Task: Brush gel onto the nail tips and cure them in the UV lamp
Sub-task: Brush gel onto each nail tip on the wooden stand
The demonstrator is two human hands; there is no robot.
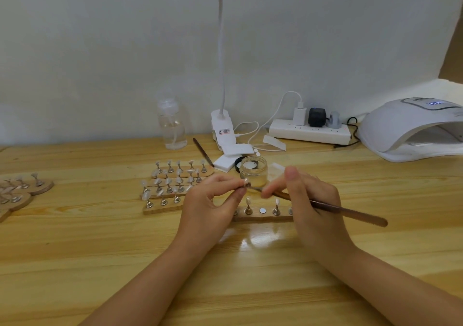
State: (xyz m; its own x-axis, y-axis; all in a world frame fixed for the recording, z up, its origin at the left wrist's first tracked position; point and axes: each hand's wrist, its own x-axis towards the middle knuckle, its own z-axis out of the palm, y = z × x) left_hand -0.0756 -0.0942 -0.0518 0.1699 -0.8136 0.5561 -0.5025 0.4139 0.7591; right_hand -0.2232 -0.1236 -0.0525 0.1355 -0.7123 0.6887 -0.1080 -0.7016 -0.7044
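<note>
My left hand [213, 205] pinches a small metal stand topped with a pale nail tip [245, 182], lifted above the table. My right hand [308, 200] grips a brown-handled gel brush [350, 211], its bristle end touching that nail tip. Just behind the hands stands an open clear glass jar [253, 170]. Below the hands lies a wooden holder strip [263, 216] carrying two more nail tips on stands and a bare magnet spot. The white UV lamp [411, 130] sits at the far right, its display lit.
Wooden strips [172, 188] with several nail-tip stands lie left of the jar, and round wooden holders [22, 193] at the far left. A clear pump bottle [172, 125], clip lamp base [224, 130], power strip [310, 131], spare brush [203, 151] and white pads [231, 155] line the back.
</note>
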